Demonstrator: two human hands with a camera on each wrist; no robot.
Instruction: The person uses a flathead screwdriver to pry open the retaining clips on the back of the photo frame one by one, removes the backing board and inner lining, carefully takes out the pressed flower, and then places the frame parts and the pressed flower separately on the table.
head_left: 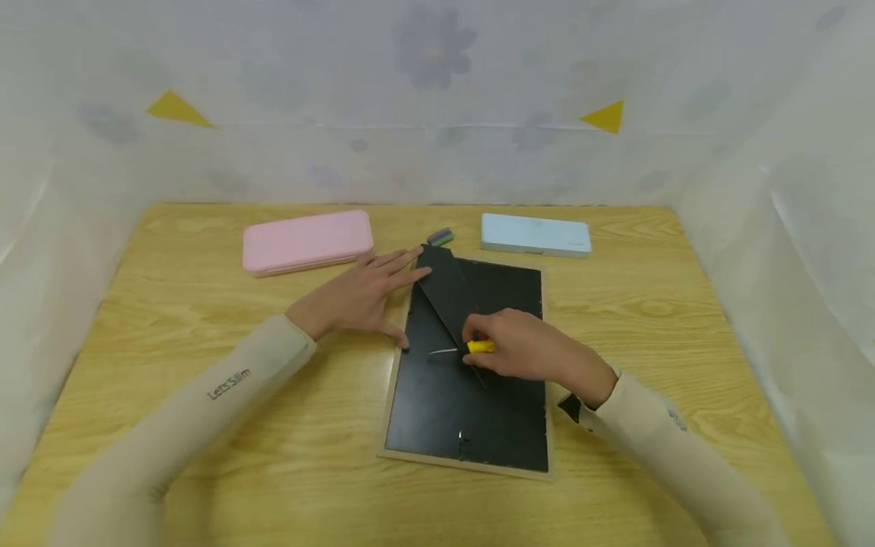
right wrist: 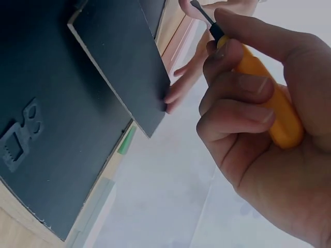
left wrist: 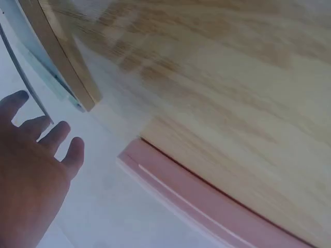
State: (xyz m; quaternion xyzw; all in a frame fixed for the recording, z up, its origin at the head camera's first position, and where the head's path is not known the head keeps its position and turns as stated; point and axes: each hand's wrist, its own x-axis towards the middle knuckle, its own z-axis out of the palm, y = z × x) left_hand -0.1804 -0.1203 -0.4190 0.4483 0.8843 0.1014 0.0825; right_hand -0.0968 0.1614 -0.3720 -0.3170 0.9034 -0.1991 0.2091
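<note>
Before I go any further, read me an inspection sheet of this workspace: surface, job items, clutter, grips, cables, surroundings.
Surface: wood-grain tabletop.
Job's things: black-backed frame with pale edges, lying flat; dark flap aslant over it; yellow-handled screwdriver.
Clutter: pink case and pale blue case beyond the frame; small purple-and-green item between them.
Grips: left grip, fingers spread, touches the flap's far end; right grip holds the screwdriver.
Cables: nothing seen.
Surroundings: whitish floral sheeting behind the table, with two yellow triangles.
</note>
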